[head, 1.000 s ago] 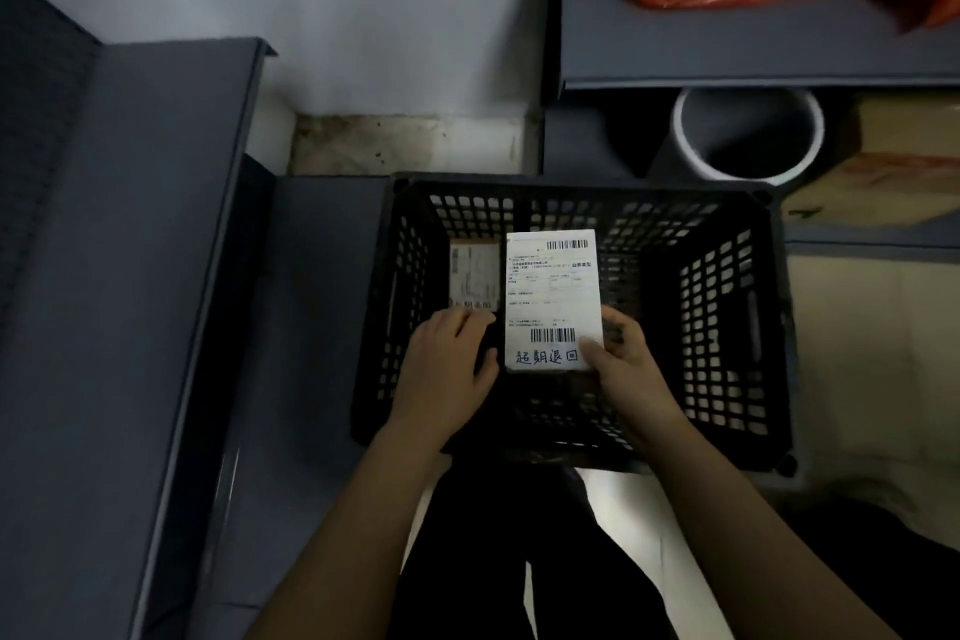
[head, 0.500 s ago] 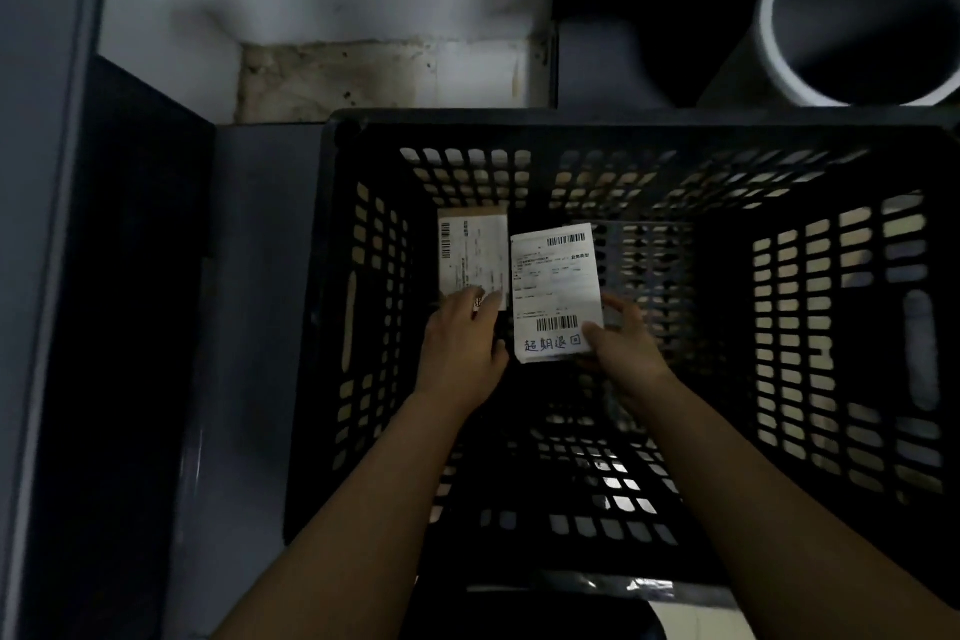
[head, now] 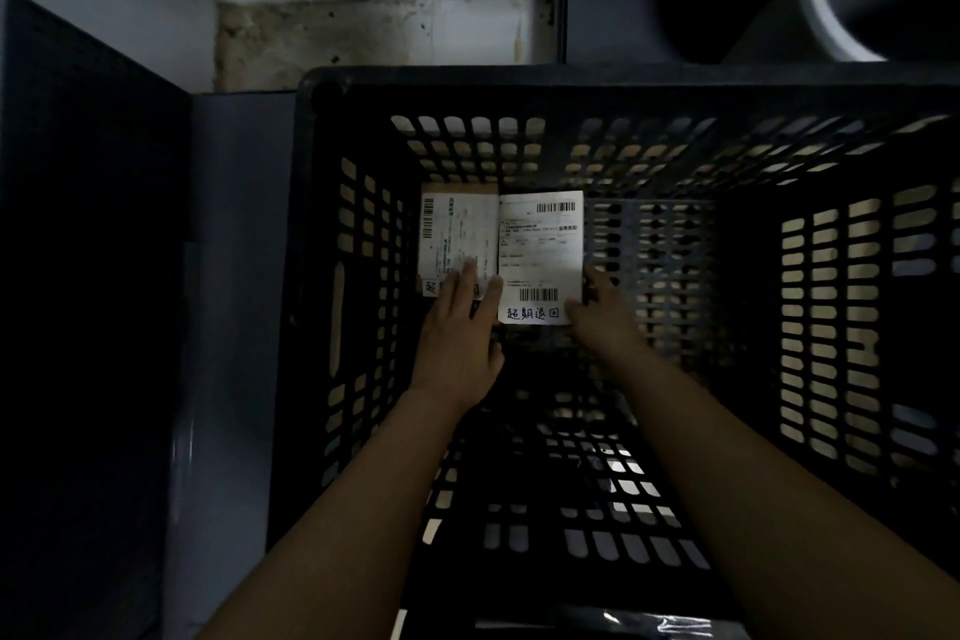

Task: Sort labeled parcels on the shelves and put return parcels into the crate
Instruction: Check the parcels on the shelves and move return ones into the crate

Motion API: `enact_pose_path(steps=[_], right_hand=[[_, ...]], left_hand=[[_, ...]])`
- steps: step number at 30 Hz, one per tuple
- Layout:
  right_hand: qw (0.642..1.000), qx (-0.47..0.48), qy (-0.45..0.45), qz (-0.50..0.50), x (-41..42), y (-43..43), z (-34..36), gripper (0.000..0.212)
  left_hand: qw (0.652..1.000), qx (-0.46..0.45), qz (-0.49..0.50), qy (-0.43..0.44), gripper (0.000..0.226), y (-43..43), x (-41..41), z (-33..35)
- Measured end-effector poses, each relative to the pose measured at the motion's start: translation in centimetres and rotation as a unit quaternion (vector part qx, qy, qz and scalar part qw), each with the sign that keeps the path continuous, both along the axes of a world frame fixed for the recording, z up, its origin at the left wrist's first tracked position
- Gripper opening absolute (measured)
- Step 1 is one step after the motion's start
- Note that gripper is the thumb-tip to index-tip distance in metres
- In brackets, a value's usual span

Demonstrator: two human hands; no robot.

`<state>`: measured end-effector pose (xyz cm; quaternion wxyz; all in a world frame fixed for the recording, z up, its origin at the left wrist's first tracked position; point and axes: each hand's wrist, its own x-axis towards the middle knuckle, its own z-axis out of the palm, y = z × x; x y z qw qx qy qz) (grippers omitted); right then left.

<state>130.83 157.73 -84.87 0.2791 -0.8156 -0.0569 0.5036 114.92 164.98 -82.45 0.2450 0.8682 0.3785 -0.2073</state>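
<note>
A black perforated crate fills most of the head view. Deep inside it lie two labelled parcels side by side near the far left corner. The right parcel carries a white label with barcodes and handwritten characters at its near end. The left parcel is a brown box with a white label. My left hand lies with straight fingers on the near end of the left parcel and against the right parcel's left edge. My right hand holds the right parcel at its near right corner, fingers curled at its edge.
A dark grey shelf panel stands left of the crate. A white-rimmed round bin sits at the top right. A pale wall with a worn patch rises behind the crate. The crate's right half holds nothing visible.
Both hands have gone deeper into the crate with the right parcel, which now lies flush beside the left parcel. The camera has moved closer and lower over the crate.
</note>
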Motion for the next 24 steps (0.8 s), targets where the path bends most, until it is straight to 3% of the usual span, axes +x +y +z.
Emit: enact_pose_path(steps=[6, 13, 19, 24], right_hand=[[0.998, 0.004, -0.007, 0.069, 0.5, -0.1, -0.2, 0.056], [0.979, 0.019, -0.12, 0.166, 0.7, -1.2, 5.2, 0.044], [0.908, 0.133, -0.224, 0.328, 0.4, -2.8, 15.4, 0.031], [0.806, 0.223, -0.316, 0.448, 0.0, -3.6, 24.6, 0.025]], left_hand=[[1.0, -0.005, 0.006, -0.022, 0.072, 0.2, 0.0, 0.3], [0.997, 0.024, 0.009, -0.074, 0.057, 0.1, 0.1, 4.5], [0.982, 0.098, 0.003, -0.162, 0.04, -1.3, 0.1, 13.2], [0.96, 0.176, 0.037, -0.215, 0.022, -3.7, -1.2, 22.3]])
